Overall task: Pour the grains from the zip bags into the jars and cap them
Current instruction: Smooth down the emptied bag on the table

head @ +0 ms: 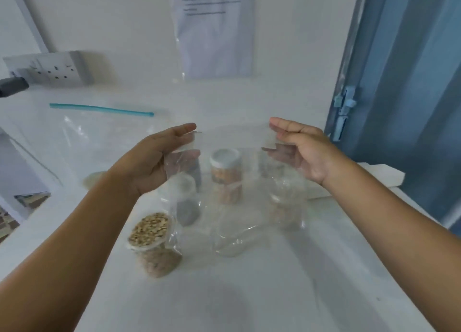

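The clear zip bag (232,182) hangs in the air between the two hands, and it looks empty now. The left hand (159,157) pinches its top left corner and the right hand (301,152) pinches its top right corner, so the bag's long top edge runs straight across from hand to hand. Right under the bag, and a bit toward the left hand, stands the open jar (154,242), full of pale grains to the top and with no cap on yet. I think the cap comes next, and the left hand is nearer to that jar. Behind the bag, farther from the person, is a capped jar (225,174) with a white lid, and more jars show blurry through the plastic. Far off to the left of the open jar, another zip bag (74,137) with a teal strip lies flat on the white tabletop (249,294).
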`<state>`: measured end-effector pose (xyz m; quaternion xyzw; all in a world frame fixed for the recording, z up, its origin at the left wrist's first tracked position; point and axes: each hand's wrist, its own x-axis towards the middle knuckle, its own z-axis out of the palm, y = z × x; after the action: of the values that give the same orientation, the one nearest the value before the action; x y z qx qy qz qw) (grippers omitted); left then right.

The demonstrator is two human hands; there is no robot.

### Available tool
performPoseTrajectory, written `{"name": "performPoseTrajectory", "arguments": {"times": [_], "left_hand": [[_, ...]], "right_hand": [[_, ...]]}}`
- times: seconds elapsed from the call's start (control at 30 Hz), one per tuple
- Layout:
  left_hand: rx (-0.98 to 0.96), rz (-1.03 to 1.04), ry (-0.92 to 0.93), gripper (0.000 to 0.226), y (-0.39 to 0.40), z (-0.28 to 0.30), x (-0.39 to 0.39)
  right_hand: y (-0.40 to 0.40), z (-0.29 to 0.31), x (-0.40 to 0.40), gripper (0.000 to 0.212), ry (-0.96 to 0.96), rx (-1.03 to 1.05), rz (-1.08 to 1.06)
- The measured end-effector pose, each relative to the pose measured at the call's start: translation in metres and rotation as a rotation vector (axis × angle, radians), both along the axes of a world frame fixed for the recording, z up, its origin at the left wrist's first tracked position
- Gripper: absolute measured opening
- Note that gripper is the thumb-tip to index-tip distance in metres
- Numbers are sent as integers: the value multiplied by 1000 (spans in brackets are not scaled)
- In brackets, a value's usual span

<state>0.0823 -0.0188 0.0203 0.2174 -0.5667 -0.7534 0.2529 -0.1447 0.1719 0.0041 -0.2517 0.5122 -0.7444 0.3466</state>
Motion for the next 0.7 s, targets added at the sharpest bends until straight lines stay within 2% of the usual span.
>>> {"name": "performPoseTrajectory", "arguments": {"times": [0.27,0.53,0.7], "left_hand": [[10,-70,-2,37,67,-8,-108],[84,-180,-25,41,94,-37,-194],[111,-184,-59,43,126,-47,-234]], "right_hand": [[76,-13,-100,41,-46,51,-53],[128,-42,-163,44,-10,176,-177],[161,-47,-195,41,-20,232,-170]]}}
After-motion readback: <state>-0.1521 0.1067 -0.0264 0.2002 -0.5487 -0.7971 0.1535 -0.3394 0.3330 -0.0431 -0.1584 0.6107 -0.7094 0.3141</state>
